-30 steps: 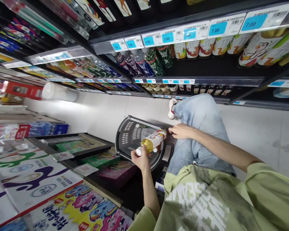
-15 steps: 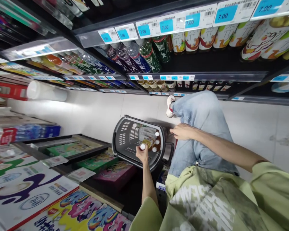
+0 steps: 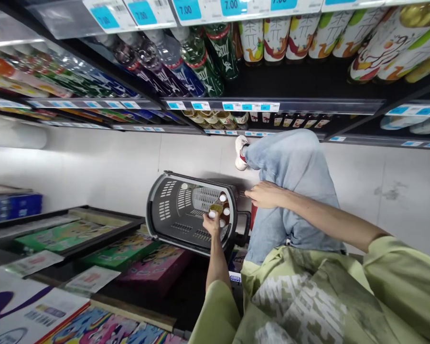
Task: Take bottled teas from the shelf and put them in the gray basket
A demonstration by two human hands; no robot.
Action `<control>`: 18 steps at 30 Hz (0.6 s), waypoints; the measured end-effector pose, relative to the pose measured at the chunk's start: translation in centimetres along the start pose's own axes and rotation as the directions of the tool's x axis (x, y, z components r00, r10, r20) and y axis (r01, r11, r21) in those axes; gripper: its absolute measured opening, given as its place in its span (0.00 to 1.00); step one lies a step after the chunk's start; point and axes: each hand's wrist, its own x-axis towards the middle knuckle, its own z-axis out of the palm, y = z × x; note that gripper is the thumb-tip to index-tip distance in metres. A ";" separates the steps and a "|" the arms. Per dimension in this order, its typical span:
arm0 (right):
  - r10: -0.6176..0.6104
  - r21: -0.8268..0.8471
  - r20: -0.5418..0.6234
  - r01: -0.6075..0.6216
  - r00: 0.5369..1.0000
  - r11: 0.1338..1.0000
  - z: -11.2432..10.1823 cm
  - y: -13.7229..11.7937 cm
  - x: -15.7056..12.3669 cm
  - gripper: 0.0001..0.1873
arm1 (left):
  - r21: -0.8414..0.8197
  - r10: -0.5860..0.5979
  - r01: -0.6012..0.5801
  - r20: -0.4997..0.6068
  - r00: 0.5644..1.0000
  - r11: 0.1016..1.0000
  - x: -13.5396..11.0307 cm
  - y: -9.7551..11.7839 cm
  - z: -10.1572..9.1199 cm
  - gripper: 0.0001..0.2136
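Observation:
A dark grey shopping basket [image 3: 170, 217] stands on the floor, seen from above. My left hand [image 3: 212, 223] reaches into it with fingers closed around the upper part of a bottle [image 3: 218, 208] with a white cap and yellowish contents. Beside that bottle, brown drink bottles [image 3: 227, 211] with white caps stand at the basket's right end. Another white-capped bottle [image 3: 185, 186] is near the far wall. My right hand [image 3: 265, 194] rests over my knee in blue jeans, close to the basket rim, holding nothing visible; its fingers reach forward and are partly hidden.
Shelves of drink bottles [image 3: 200, 71] with price tags run along the far side. Boxes [image 3: 157, 267] on a low display stand near the basket's close side. My foot in a white shoe [image 3: 241, 155] is on the pale floor [image 3: 107, 162]. A black handle [image 3: 244, 227] sticks out from the basket.
The bottle in my left hand has gone lower into the basket, closer to the brown bottles. The view has shifted, while my right hand stays at the knee.

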 end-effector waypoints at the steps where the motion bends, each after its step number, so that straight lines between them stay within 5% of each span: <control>1: 0.006 0.004 -0.003 -0.006 1.000 1.000 0.2 0.1 0.1 0.20 | 0.019 -0.024 0.024 0.010 1.000 1.000 0.3 0.0 0.3 0.18; 18: 0.030 -0.030 0.019 -0.029 0.999 0.999 1.1 -0.1 1.8 0.19 | 0.120 -0.106 0.078 0.252 0.962 0.990 4.0 -0.5 1.1 0.24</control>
